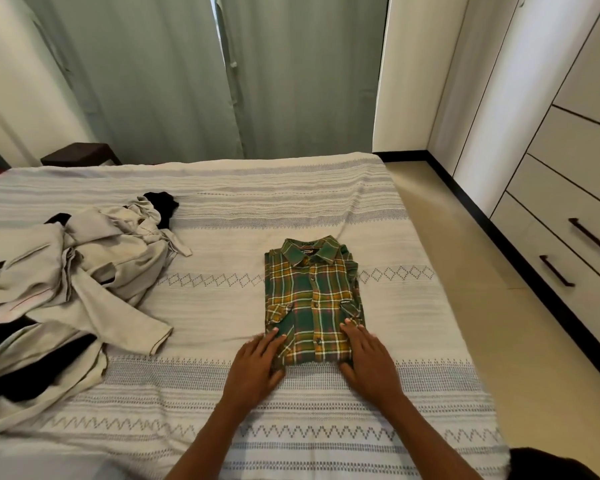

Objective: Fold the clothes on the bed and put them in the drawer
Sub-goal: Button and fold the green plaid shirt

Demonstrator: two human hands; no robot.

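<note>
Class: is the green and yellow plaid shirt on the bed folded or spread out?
Folded. The green and yellow plaid shirt lies as a compact rectangle, collar on top, sleeves tucked out of sight.

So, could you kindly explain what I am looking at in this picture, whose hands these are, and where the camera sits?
There is no machine here: a person wears a camera on the head, looking down over a bed. The left hand and right hand are that person's own. Both lie flat on the near corners of a folded green plaid shirt, pressing it; nothing is gripped. To the left lies an unfolded heap of beige and black clothes. On the right stand white drawers with dark handles, all closed.
</note>
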